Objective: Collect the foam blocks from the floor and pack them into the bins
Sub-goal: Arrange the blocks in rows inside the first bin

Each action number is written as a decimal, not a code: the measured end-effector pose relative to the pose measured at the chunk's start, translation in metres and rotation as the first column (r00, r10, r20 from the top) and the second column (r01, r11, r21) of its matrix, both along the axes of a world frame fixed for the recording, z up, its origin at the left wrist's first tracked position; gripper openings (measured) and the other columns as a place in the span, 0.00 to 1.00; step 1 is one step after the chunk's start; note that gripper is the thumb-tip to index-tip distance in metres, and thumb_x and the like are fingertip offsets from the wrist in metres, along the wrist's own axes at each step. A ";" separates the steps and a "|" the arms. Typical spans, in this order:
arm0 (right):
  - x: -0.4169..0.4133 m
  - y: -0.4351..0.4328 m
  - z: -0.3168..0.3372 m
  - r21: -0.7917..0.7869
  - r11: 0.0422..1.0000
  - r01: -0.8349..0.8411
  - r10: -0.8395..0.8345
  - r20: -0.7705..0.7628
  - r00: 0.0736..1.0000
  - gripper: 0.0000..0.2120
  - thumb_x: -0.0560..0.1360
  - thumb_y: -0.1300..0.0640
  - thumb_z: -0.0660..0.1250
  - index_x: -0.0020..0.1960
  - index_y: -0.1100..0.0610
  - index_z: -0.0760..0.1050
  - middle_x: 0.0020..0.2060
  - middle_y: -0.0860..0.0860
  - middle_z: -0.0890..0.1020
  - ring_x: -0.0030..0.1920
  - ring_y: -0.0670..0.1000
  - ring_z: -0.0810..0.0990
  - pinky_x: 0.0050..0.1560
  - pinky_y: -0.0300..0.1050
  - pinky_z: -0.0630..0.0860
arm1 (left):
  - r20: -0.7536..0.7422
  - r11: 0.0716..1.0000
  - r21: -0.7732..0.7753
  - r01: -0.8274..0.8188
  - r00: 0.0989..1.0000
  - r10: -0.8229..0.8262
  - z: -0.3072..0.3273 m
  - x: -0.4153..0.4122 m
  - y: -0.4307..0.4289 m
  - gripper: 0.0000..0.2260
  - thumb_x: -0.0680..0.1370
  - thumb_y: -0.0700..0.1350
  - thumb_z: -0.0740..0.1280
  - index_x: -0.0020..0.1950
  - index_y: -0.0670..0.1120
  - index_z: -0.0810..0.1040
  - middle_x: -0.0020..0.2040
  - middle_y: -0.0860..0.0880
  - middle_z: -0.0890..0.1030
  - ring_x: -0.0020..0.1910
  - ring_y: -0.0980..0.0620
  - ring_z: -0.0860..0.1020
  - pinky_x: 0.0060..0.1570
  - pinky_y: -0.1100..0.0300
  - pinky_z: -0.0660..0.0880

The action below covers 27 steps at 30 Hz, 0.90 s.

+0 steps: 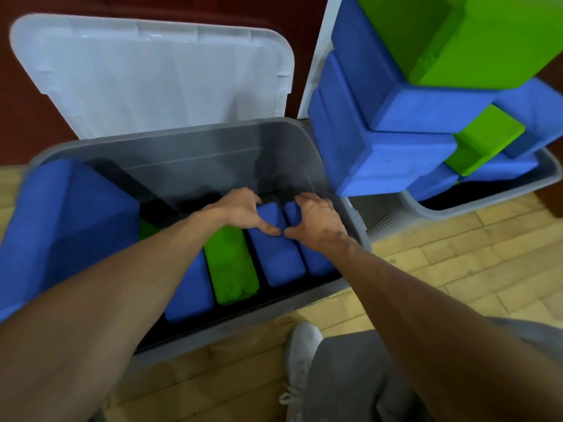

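Observation:
A grey bin (332,289) stands open on the wood floor, its white lid (152,77) tipped back. Inside, foam blocks stand on edge in a row: a blue one (190,287), a green one (231,266), then two blue ones. My left hand (243,210) grips the top of the third block, a blue block (278,260). My right hand (316,219) grips the rightmost blue block (316,260) against the bin's right wall. Both thumbs meet between them. A large blue block (67,220) leans in the bin's left end.
A second grey bin (475,205) at the right is heaped with blue blocks (393,159) and green blocks (487,41) above its rim. My white shoe (301,354) and grey trouser leg stand on the wood floor in front. A dark red wall is behind.

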State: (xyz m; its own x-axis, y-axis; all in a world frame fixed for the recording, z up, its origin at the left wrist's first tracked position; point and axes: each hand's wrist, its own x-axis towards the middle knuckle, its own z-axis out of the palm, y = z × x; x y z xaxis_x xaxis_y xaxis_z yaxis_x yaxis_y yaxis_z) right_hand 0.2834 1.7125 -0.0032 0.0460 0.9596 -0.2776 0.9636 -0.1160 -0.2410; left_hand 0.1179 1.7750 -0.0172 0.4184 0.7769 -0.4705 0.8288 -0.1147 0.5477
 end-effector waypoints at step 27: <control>-0.159 -0.005 0.101 -0.290 0.749 -0.595 0.598 -0.091 0.797 0.21 0.79 0.54 0.65 0.70 0.58 0.70 0.67 0.53 0.75 0.66 0.53 0.73 0.62 0.41 0.67 | 0.069 0.703 0.472 -0.532 0.818 0.572 0.104 -0.201 -0.086 0.22 0.75 0.44 0.68 0.66 0.40 0.68 0.65 0.39 0.67 0.65 0.40 0.68 0.65 0.50 0.66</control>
